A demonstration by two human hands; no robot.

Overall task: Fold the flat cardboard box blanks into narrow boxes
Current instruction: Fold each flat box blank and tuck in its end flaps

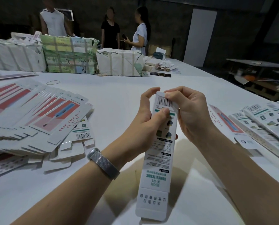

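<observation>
A long narrow white box (158, 159) with a barcode and green print stands tilted above the white table (119, 95), its far end up. My left hand (147, 117) grips its upper part, thumb across the printed face. My right hand (189, 114) pinches the flap at the far end beside the barcode. The near end flap hangs open towards me. A fanned heap of flat blanks (38, 114) with red panels lies at the left. More flat blanks (265, 124) lie at the right.
Several strapped paper-wrapped bundles (70, 54) line the far side of the table. A rubber band (53, 82) lies behind the left heap, and a dark flat object (160, 74) with scraps at the far right. Three people stand behind the bundles. A dark bench (257, 65) is at right.
</observation>
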